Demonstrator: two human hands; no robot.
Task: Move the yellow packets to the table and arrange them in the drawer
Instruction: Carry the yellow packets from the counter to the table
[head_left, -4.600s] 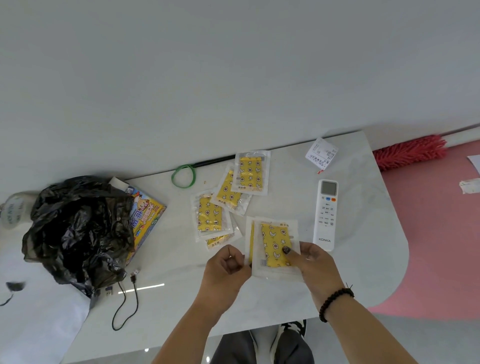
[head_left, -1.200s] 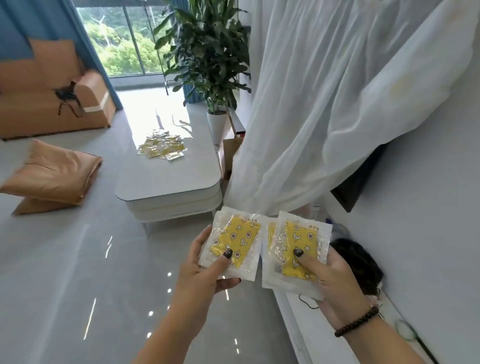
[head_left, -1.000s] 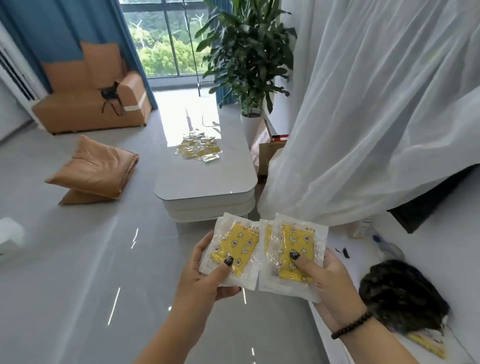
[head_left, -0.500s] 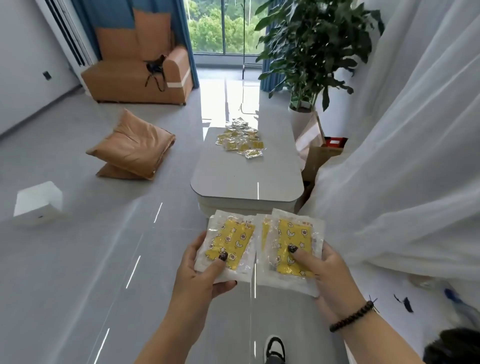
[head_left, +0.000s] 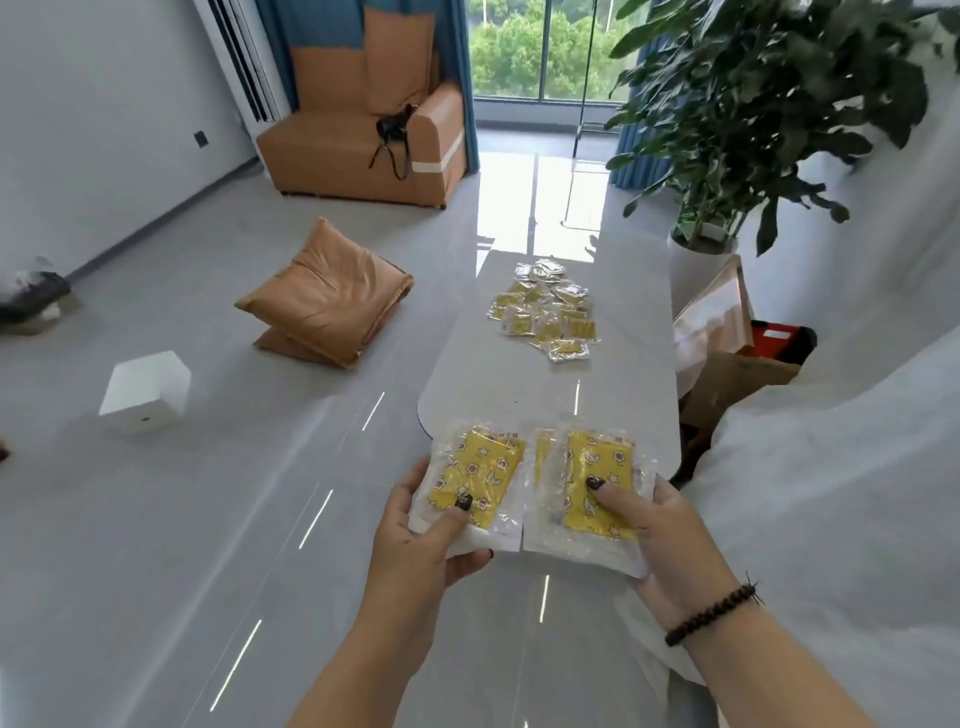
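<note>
My left hand (head_left: 415, 540) grips a small stack of yellow packets (head_left: 480, 470) in clear wrappers, thumb pressed on top. My right hand (head_left: 660, 540) grips a second stack of yellow packets (head_left: 602, 467) the same way, side by side with the first. Both stacks hover over the near end of a long grey low table (head_left: 519, 384). Farther along that table lies a loose pile of several more yellow packets (head_left: 545, 309). No drawer shows in this view.
A white curtain (head_left: 841, 441) hangs close on my right. A potted plant (head_left: 727, 104), a paper bag (head_left: 717, 317) and a cardboard box stand by the table's right side. Orange cushions (head_left: 322, 296), a white box (head_left: 145, 389) and an orange sofa (head_left: 363, 135) sit on the grey floor to the left.
I picked up the packets from the white desk, turned away from it and walked across the room. The grey table has come close, and both stacks now hang over its near end.
</note>
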